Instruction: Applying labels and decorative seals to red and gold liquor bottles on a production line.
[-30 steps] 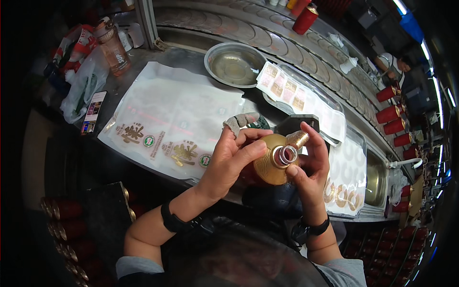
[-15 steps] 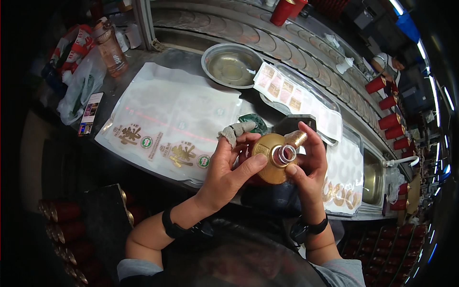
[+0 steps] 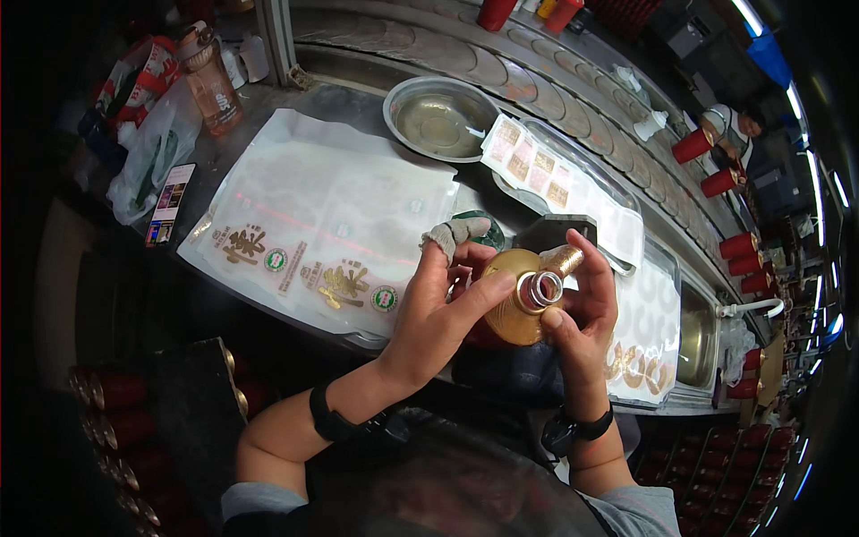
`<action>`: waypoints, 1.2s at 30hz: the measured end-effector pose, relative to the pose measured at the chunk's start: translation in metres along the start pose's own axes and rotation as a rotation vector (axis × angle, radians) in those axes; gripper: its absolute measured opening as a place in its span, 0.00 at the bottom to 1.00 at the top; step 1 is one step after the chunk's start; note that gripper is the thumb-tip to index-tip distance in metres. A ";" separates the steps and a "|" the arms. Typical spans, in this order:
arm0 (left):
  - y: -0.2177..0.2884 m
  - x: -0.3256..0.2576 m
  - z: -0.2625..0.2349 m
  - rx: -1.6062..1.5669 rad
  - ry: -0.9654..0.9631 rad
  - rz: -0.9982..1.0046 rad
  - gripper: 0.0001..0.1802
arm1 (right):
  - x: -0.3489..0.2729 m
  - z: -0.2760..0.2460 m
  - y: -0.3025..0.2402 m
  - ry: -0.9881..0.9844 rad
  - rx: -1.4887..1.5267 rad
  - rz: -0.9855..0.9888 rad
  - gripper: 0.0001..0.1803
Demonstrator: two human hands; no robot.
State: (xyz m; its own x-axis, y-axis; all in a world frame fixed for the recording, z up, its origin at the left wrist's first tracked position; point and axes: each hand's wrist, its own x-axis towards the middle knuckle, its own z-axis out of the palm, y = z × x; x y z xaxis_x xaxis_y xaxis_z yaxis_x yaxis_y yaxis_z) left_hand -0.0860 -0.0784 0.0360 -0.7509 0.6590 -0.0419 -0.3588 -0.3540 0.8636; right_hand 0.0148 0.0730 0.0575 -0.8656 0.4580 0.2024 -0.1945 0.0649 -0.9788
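Observation:
I hold a gold bottle (image 3: 512, 304) with an open silver threaded neck (image 3: 542, 288) pointing up at the camera. My left hand (image 3: 438, 304) wraps the bottle's left side, its index finger wrapped in grey cloth tape. On the right, my right hand (image 3: 582, 309) grips the bottle near the neck and pinches a gold cap (image 3: 564, 260) between thumb and fingers, just beside the neck. Both wrists wear black bands.
A white printed plastic sheet (image 3: 313, 224) covers the metal counter. A round steel bowl (image 3: 438, 116) sits behind it, next to a tray of labels (image 3: 537, 170). A phone (image 3: 168, 201), a plastic bag and a drink bottle (image 3: 208, 80) lie at left. Red caps line the right rim and lower left.
The hands and bottle keep almost the same pose; the left fingers have shifted slightly on the bottle's shoulder.

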 end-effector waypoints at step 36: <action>0.000 -0.027 -0.030 1.121 -0.077 0.813 0.24 | -0.001 -0.012 0.004 -0.060 -0.067 -0.032 0.41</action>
State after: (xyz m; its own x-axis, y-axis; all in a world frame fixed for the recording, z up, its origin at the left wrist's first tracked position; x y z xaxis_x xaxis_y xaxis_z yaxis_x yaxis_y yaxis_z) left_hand -0.0824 -0.1163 0.0217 -0.4869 0.5749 0.6576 0.8195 0.0401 0.5717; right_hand 0.0203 0.0838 0.0535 -0.8860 0.4009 0.2330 -0.1926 0.1390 -0.9714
